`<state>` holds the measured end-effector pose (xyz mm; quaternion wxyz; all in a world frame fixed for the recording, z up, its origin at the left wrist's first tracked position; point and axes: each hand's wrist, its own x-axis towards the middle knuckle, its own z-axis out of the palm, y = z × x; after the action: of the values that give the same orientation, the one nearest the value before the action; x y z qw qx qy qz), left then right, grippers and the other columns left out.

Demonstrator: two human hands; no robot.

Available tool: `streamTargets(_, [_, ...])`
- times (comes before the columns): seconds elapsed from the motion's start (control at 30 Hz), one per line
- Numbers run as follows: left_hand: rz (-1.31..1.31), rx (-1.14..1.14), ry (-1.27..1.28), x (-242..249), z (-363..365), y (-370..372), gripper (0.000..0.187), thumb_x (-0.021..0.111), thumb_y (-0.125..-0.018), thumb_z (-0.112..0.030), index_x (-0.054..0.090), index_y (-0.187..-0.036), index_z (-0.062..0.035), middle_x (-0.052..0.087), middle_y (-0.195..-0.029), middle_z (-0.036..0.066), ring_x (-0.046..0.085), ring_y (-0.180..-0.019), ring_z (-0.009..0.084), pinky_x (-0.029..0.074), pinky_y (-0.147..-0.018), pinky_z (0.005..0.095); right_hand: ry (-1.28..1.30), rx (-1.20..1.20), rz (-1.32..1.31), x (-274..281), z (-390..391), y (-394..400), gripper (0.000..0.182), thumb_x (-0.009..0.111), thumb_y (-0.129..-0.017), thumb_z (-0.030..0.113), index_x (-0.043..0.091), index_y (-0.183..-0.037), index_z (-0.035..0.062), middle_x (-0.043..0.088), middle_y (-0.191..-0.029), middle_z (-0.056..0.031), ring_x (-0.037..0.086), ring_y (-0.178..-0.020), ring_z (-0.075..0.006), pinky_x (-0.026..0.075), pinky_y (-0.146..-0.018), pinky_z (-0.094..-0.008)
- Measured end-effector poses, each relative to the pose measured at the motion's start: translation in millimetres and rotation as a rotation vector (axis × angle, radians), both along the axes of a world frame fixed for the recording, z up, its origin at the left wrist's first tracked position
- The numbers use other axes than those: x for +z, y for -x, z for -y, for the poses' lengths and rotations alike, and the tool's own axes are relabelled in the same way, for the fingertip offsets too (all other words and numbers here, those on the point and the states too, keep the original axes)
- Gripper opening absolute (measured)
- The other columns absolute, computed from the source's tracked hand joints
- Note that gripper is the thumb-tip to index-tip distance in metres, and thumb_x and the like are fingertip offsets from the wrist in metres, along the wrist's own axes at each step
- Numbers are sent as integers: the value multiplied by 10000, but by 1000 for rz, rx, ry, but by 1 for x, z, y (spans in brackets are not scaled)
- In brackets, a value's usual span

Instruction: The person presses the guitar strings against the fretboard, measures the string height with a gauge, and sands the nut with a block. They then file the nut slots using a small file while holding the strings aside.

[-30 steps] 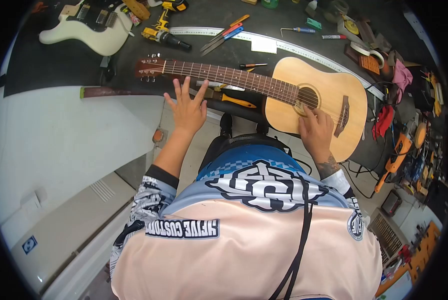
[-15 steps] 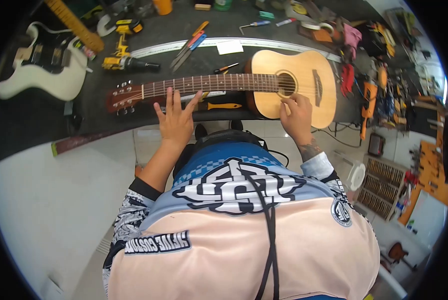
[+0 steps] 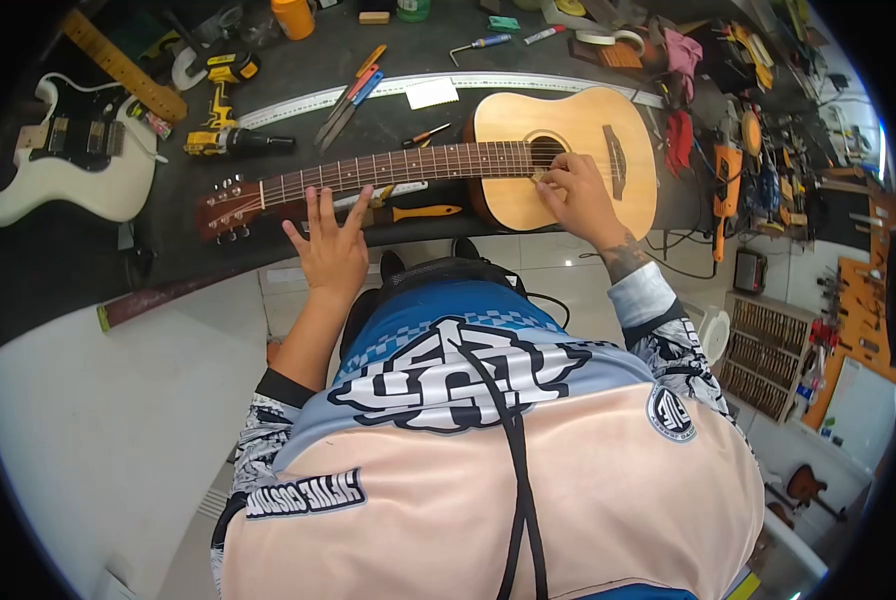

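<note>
An acoustic guitar [image 3: 618, 195] with a pale top lies face up on the dark bench, its headstock to the left. My left hand [image 3: 330, 245] is open, fingers spread, with the fingertips at the near edge of the guitar's neck [image 3: 398, 167]. Bent over the near side of the soundhole, my right hand [image 3: 580, 200] has its thumb and forefinger pinched together at the strings. I cannot tell what, if anything, is between them. Below the neck lies a brush-like tool with an orange handle [image 3: 426, 212], its other end partly behind my left fingers.
A white electric guitar body [image 3: 78, 185] lies left, beside a yellow cordless drill [image 3: 223, 140]. Behind the neck are files [image 3: 353, 95], a long steel ruler [image 3: 388, 88], white paper [image 3: 432, 93] and a screwdriver [image 3: 425, 135]. An orange power tool [image 3: 725, 195] and cables stand right.
My right hand has moved up from the guitar top to the strings by the soundhole. My left fingertips have drawn back slightly towards the neck's near edge. The whole view has shifted a little.
</note>
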<state>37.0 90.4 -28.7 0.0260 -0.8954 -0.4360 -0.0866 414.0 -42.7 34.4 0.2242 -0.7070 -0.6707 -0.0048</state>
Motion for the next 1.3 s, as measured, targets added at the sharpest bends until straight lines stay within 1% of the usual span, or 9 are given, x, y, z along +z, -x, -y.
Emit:
streamTargets(0.07, [-15, 45, 23, 5, 4, -6, 868, 704, -874, -216, 283, -1591, -465, 330, -1577, 141, 183, -1560, 330, 34, -1161, 722, -73, 4, 88, -5, -8, -21, 92, 756, -849, 147, 724, -862, 61, 633, -988, -91, 589, -951, -303, 485, -813, -428])
streamTargets(0.17, [-47, 116, 60, 15, 9, -16, 873, 705, -870, -197, 286, -1590, -458, 318, -1590, 147, 177, -1559, 335, 73, -1161, 725, -106, -98, 21, 17, -17, -35, 88, 760, -846, 136, 726, -865, 57, 633, -979, -88, 592, -943, -299, 485, -804, -423])
streamTargets(0.33, [-72, 187, 32, 12, 17, -30, 896, 712, -856, -200, 270, -1596, -447, 304, -1595, 155, 169, -1558, 346, 105, -1155, 740, 65, 295, -115, 2, -6, -43, 99, 761, -832, 124, 729, -892, 53, 637, -987, -97, 596, -942, -301, 494, -814, -413])
streamTargets(0.43, [-107, 230, 48, 15, 19, -37, 930, 726, -841, -212, 244, -1603, -440, 292, -1599, 155, 167, -1558, 347, 111, -1155, 746, -70, 237, 14, -6, -16, -64, 95, 767, -825, 108, 728, -889, 49, 638, -988, -96, 596, -932, -301, 493, -804, -414])
streamTargets(0.57, [-130, 267, 51, 16, 20, -41, 956, 741, -827, -230, 226, -1607, -433, 280, -1599, 155, 161, -1558, 346, 127, -1153, 753, -454, -9, 35, 10, -34, -96, 103, 779, -833, 105, 708, -880, 46, 639, -973, -100, 593, -893, -299, 479, -782, -402])
streamTargets(0.77, [-152, 304, 53, 15, 20, -46, 962, 751, -832, -261, 213, -1611, -425, 256, -1608, 144, 148, -1560, 345, 139, -1145, 761, -317, 159, -102, 4, -27, -95, 107, 780, -835, 103, 705, -882, 44, 640, -971, -115, 599, -890, -303, 482, -777, -407])
streamTargets(0.9, [-147, 308, 58, 16, 22, -46, 970, 755, -832, -261, 203, -1612, -427, 249, -1614, 149, 150, -1559, 348, 140, -1147, 758, -149, 288, -78, -11, -8, -72, 137, 771, -820, 99, 717, -938, 55, 641, -983, -117, 603, -902, -309, 490, -792, -417])
streamTargets(1.1, [-136, 326, 71, 19, 26, -48, 967, 722, -858, -217, 167, -1616, -446, 264, -1609, 174, 156, -1559, 347, 151, -1167, 726, -109, 237, -17, -18, 10, -46, 229, 757, -829, 142, 708, -1035, 53, 640, -1021, -109, 597, -951, -307, 478, -840, -423])
streamTargets(1.3, [-95, 308, 74, 17, 23, -46, 963, 732, -856, -227, 178, -1616, -435, 254, -1614, 164, 159, -1559, 344, 143, -1158, 740, -58, 320, -94, -23, 19, -35, 109, 771, -822, 138, 722, -886, 64, 641, -966, -93, 592, -946, -288, 465, -815, -402])
